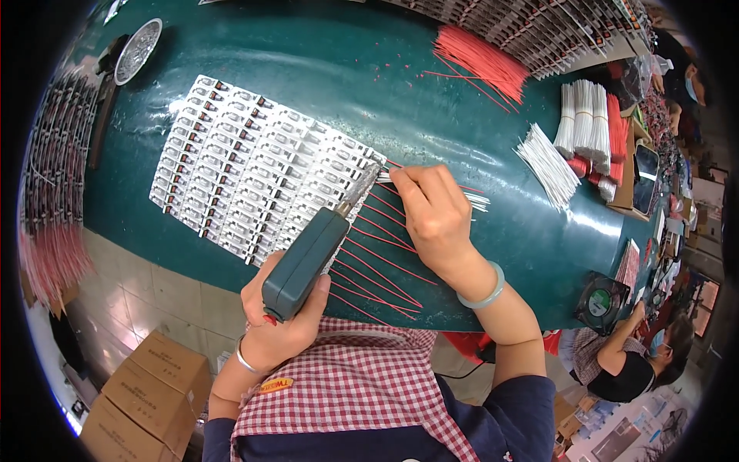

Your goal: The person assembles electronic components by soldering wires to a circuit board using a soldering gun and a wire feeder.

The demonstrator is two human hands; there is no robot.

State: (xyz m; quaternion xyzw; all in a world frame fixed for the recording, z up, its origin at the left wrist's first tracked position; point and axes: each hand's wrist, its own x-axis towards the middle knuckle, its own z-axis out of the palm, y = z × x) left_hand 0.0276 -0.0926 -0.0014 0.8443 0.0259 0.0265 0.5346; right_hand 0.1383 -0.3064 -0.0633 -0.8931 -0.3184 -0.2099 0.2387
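A dark green tabletop (323, 69) fills the view, in a crowded workshop with a tiled floor and cardboard boxes (146, 393) below the left hand. Far out beyond the left hand, near the tabletop's upper corner, sits a round metal dish (137, 51). The left hand (281, 319) is wrapped tight around the teal handle of a soldering tool (308, 262), whose metal tip points up and rightward to the edge of a white panel of small circuit boards (258, 165) lying just ahead of that hand. The right hand (435, 212), fingers pinched shut, holds thin white wires (473, 200) close beside the tip, at the panel's nearest corner. To do this joint well, I judge the wire end should lie still on its pad while the tip touches both briefly; the pinching fingers sit very near the hot tip. Red wires (377, 254), already attached, fan out across the tabletop between the two hands and could snag. Beyond the right hand lie a loose red wire bundle (485, 61) and white wire bundles (577, 123). Further right, another person (623, 358) works beside a small fan (602, 302).
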